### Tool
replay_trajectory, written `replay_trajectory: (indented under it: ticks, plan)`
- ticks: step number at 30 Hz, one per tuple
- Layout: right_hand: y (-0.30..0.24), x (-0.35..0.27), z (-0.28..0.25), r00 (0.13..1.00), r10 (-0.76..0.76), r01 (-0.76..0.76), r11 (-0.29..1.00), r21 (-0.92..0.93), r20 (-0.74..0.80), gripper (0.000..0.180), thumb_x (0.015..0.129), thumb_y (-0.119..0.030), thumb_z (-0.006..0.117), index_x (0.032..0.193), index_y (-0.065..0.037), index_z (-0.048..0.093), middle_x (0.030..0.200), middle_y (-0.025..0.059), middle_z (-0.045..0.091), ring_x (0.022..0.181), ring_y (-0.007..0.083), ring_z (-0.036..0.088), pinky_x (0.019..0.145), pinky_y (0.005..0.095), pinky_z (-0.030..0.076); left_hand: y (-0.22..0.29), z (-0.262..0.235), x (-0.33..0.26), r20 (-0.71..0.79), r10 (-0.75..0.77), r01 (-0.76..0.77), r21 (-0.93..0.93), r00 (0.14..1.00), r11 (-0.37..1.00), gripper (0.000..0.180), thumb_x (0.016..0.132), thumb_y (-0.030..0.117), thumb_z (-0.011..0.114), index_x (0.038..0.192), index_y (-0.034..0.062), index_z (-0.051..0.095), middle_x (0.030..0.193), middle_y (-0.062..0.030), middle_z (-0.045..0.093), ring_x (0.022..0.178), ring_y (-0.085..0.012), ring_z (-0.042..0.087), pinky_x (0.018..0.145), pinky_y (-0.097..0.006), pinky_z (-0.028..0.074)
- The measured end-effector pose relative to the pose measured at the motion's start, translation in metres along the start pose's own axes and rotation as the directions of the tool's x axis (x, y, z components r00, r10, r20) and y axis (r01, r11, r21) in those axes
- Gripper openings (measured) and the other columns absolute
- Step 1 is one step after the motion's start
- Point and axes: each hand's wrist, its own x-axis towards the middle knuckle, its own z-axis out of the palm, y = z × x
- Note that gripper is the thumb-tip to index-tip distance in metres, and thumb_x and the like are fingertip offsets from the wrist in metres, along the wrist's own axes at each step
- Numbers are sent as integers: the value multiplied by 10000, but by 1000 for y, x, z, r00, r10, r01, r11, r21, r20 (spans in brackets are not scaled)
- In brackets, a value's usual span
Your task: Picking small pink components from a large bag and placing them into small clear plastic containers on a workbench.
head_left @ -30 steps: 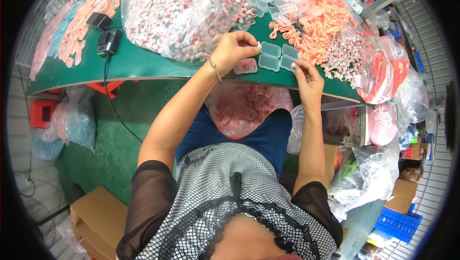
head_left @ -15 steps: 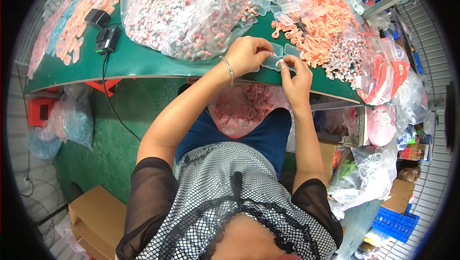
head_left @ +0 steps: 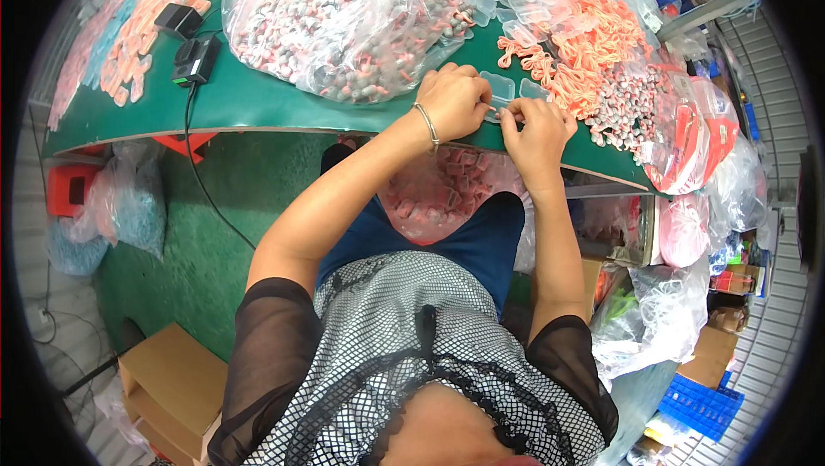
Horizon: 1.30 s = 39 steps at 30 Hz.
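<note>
Your left hand and right hand meet at the near edge of the green table, both pinching a small clear plastic case between the fingertips. Keep it low over the edge, steady it with your left hand, and press evenly.

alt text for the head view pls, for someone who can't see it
Seen from above, a seated person's left hand and right hand meet over a small clear plastic case at the edge of a green table, amid clear bags of small pink and grey parts.
</note>
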Motion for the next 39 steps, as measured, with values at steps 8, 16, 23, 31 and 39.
replay_trajectory:
  ticks: [8,16,23,31,39]
  plan:
    - [8,6,-9,994,-86,86,996,-3,69,130,778,-215,737,749,-116,659,717,23,611,752,205,589,843,422,357,5,-7,-3,54,21,-27,99,998,995,365,701,291,786,1025,166,674,981,-25,633,979,-266,585,809,-450,440]
    - [37,54,-9,951,104,-206,916,345,291,155,815,-222,681,850,-74,711,722,86,675,673,207,664,637,340,504,6,-7,-3,79,22,-29,91,997,995,324,717,310,774,993,160,697,990,-19,633,1025,-251,585,849,-464,412]
    - [28,87,39,926,199,-127,964,-234,320,297,824,-401,647,835,-117,731,776,152,705,778,348,686,714,540,436,4,-4,-6,56,25,-31,110,998,993,366,694,298,802,1010,160,679,964,-10,627,974,-240,583,814,-440,406]
    - [38,60,7,969,114,-198,889,413,219,153,815,-201,724,867,-59,696,805,88,693,671,226,646,619,344,495,6,-6,-6,42,-58,58,-2,997,998,516,705,293,802,1149,161,574,1004,-29,671,1013,-258,598,836,-473,392]
    - [28,25,-10,953,-260,218,944,246,154,82,793,-137,713,863,-97,696,843,39,658,825,222,633,767,379,452,6,-7,-9,13,-14,14,-6,1000,1000,549,708,257,807,1197,181,570,974,-8,675,985,-245,606,824,-461,385]
